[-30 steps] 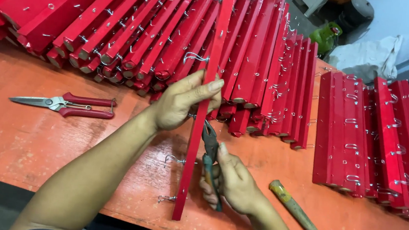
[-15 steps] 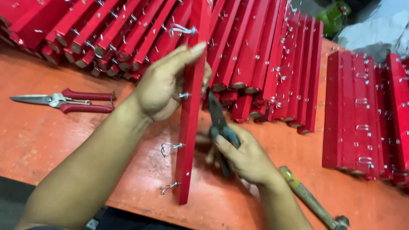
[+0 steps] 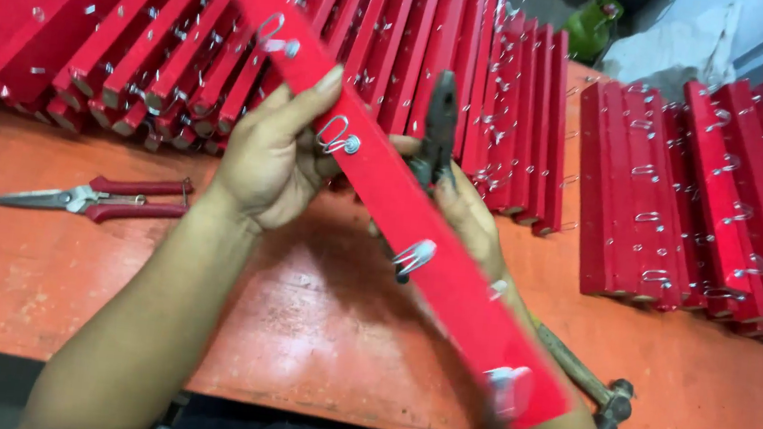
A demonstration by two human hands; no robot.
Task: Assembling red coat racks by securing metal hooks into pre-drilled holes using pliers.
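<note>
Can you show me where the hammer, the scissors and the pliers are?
hammer (image 3: 613, 405): head view, on its metal head.
snips (image 3: 84, 200): head view, at the pivot.
pliers (image 3: 440, 118): head view, on the dark jaws above the right hand.

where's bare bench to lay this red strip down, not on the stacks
Bare orange bench lies between the snips and the hammer, below the left hand. A narrow gap splits the two crowded stacks.

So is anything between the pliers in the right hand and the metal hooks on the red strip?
Nothing visible does. The left hand holds the long red wooden strip tilted above the orange table; the right hand holds dark pliers upright just behind it, beside the wire hooks.
</note>
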